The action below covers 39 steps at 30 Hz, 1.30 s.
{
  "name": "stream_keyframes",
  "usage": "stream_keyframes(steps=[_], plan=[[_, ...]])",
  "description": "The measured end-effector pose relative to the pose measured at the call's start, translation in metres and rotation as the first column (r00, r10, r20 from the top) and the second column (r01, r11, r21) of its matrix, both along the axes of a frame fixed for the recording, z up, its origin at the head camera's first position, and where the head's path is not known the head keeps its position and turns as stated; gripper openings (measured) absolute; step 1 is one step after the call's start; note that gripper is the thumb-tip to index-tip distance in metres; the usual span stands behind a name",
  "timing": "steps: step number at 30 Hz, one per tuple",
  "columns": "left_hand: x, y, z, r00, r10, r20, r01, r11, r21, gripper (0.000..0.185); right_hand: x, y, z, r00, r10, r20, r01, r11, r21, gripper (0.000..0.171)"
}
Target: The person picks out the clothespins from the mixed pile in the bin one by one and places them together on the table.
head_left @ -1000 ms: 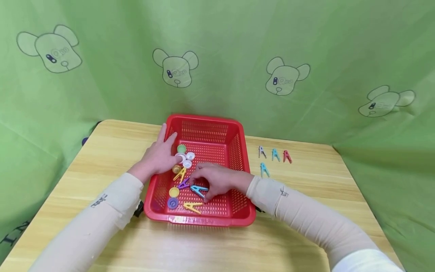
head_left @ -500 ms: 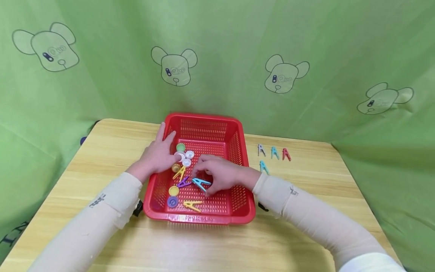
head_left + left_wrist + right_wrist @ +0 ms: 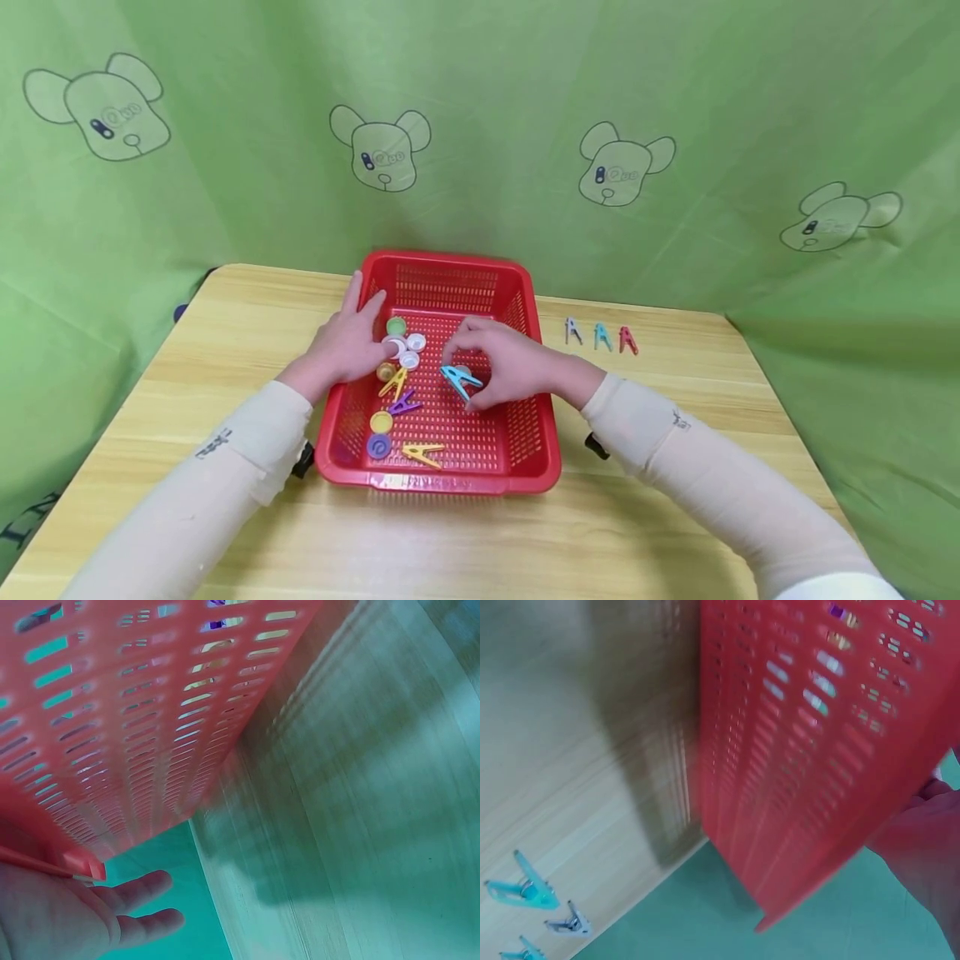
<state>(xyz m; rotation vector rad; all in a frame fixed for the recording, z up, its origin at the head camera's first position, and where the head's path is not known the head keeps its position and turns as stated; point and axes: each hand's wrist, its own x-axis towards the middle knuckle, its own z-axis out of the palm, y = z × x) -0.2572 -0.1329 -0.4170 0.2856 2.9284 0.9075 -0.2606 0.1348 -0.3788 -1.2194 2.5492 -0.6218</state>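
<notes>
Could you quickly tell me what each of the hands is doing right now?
Left hand: open, resting on the red basket rim.
Right hand: pinching a blue clothespin.

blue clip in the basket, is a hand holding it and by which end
Yes. The right hand pinches the blue clip by the end nearest the fingers, lifted above the red basket floor; the exact end cannot be told. The left hand rests on the basket's left rim.

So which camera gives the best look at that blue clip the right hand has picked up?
The head view: the blue clip shows whole, pinched by the right hand above the red basket. The right wrist view shows only the basket's outer wall and other clips on the table; the left wrist view shows basket wall and table, no clip.
</notes>
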Motion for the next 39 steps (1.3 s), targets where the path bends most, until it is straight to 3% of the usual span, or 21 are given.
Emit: stream_keyframes(steps=[17,39], plan=[[0.0,0.001,0.0,1.0,0.005,0.004,-0.005,1.0,-0.012,0.085,-0.002,0.043,0.013,0.996,-0.082,-0.028,0.077,0.988,-0.137,0.054],[0.0,0.001,0.002,1.0,-0.004,0.01,0.005,1.0,-0.014,0.086,0.004,0.109,0.027,0.965,-0.252,-0.072,0.223,0.934,-0.28,0.06]])
